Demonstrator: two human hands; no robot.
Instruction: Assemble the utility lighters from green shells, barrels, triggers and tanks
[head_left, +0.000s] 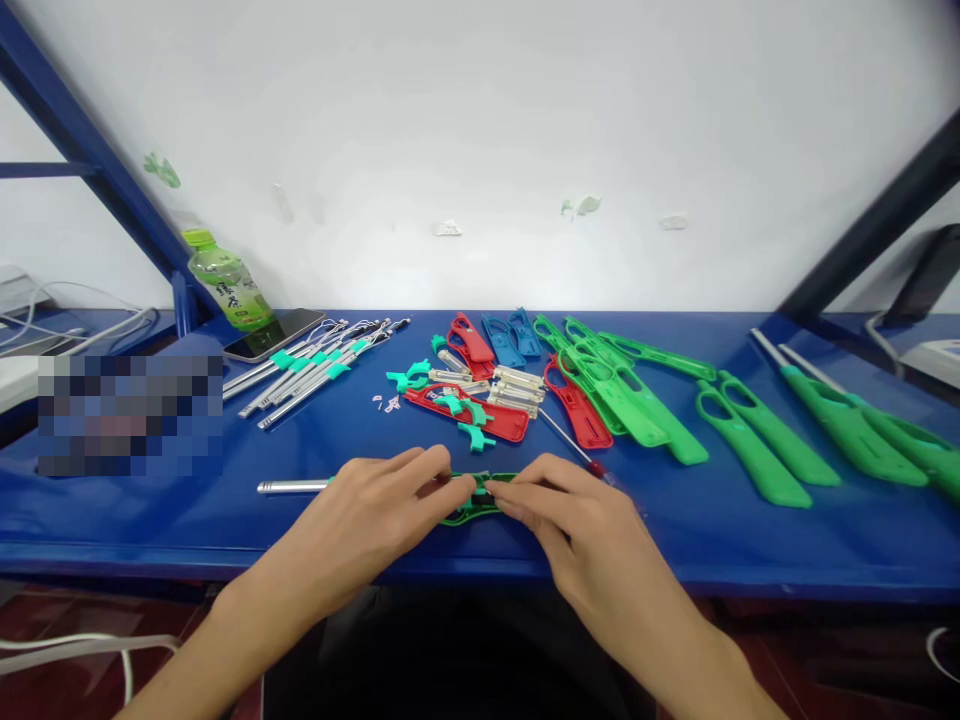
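Note:
Near the front edge of the table lies a green lighter casing half (471,517), its inner side up, with a silver metal tube (291,487) sticking out to the left. My left hand (390,505) is closed on the casing's left part, covering where the tube enters. From the right, my right hand (574,510) grips the casing's other end, its thumb and index finger pressed at the middle. A dark part and a teal trigger piece show inside between my fingertips; small details there are hidden. Just behind lie loose teal triggers (475,437) and a red casing half (504,420).
Silver tubes with wires (300,385), a phone (276,334) and a green bottle (231,288) stand or lie at left. Clear fuel tanks (517,385), blue casing pieces (504,340) and a screwdriver (566,437) lie mid-table. Green casings (757,455) and assembled lighters (855,430) fill the right.

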